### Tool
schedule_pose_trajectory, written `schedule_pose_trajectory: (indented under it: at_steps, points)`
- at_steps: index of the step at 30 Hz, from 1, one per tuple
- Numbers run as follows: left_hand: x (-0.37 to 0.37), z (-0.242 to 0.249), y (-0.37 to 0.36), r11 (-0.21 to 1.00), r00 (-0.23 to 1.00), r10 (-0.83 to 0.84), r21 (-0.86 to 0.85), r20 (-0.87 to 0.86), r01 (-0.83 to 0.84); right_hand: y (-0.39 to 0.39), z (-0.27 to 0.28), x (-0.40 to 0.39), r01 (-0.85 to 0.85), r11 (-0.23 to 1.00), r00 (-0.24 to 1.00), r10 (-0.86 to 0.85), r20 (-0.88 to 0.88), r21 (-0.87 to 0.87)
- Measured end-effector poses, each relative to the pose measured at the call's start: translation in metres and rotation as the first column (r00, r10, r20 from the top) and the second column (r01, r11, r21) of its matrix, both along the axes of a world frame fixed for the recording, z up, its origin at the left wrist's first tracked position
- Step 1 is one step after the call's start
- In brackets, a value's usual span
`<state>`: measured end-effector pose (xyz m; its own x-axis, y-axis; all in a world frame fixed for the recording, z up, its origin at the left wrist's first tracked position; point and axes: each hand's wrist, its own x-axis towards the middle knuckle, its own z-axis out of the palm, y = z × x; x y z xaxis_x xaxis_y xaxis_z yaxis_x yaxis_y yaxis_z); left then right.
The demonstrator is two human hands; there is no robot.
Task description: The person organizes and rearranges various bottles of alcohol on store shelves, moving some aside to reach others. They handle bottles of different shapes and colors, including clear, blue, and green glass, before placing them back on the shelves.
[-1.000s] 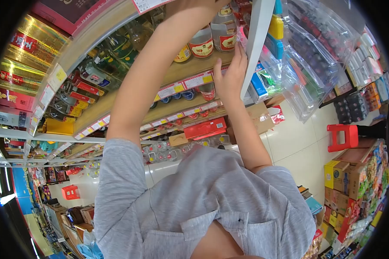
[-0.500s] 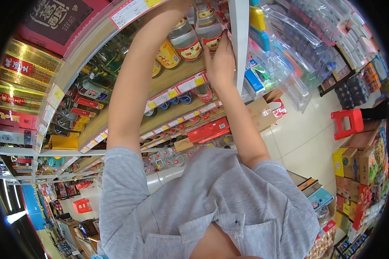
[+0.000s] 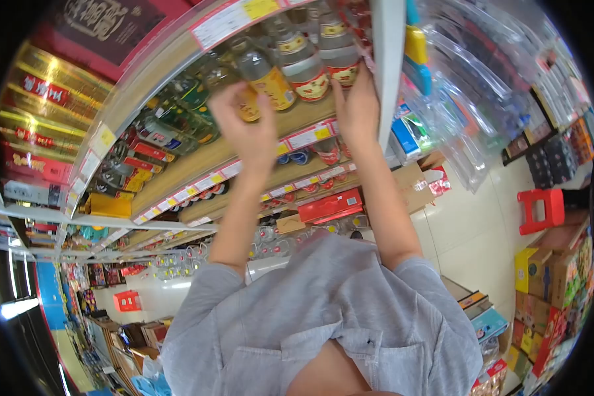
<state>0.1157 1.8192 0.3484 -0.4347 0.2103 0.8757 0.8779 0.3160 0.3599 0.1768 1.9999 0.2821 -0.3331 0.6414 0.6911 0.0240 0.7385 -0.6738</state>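
Observation:
In the head view my right hand (image 3: 358, 112) reaches onto the upper shelf, thumb and fingers on either side of a clear glass bottle (image 3: 336, 55) with a red and white label. Another clear bottle (image 3: 308, 76) with a similar label stands just left of it. My left hand (image 3: 247, 125), smeared a little by motion, is in front of the yellow-labelled bottles, thumb and fingers apart, with nothing seen in it. One yellow-labelled bottle (image 3: 270, 76) stands upright beside it; another (image 3: 247, 105) is partly hidden behind the fingers.
A price-tag strip (image 3: 310, 136) runs along the shelf edge. The white shelf upright (image 3: 391, 72) borders my right hand. Green bottles (image 3: 191, 99) stand left, gold boxes (image 3: 53, 92) farther left. A red stool (image 3: 541, 210) is on the tiled floor at right.
My left hand has come back and down from high on the shelf, uncovering more bottles. My right hand remains at the same bottle; the view has shifted slightly.

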Motion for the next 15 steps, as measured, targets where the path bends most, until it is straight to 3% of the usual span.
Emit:
schedule_pose_trajectory:
  at_steps: [3,6,9,15]
  points:
    - [0.031,-0.050,-0.002,0.980,0.905,-0.189,0.123,0.380,0.154,-0.016,0.002,0.009,0.013,0.993,0.997,-0.004,-0.076,0.117]
    - [0.036,-0.057,-0.012,0.987,0.893,-0.157,0.083,0.422,0.134,-0.031,0.001,0.013,-0.149,0.974,0.983,0.165,-0.079,0.170]
    - [0.020,-0.053,-0.033,0.998,0.966,-0.023,-0.051,0.256,0.037,-0.038,0.003,-0.001,-0.224,0.974,0.974,0.225,0.011,-0.041]
    - [-0.010,-0.053,-0.064,0.988,0.947,0.153,-0.018,0.281,-0.154,-0.039,-0.009,-0.014,-0.125,0.987,0.992,0.126,-0.001,0.105]
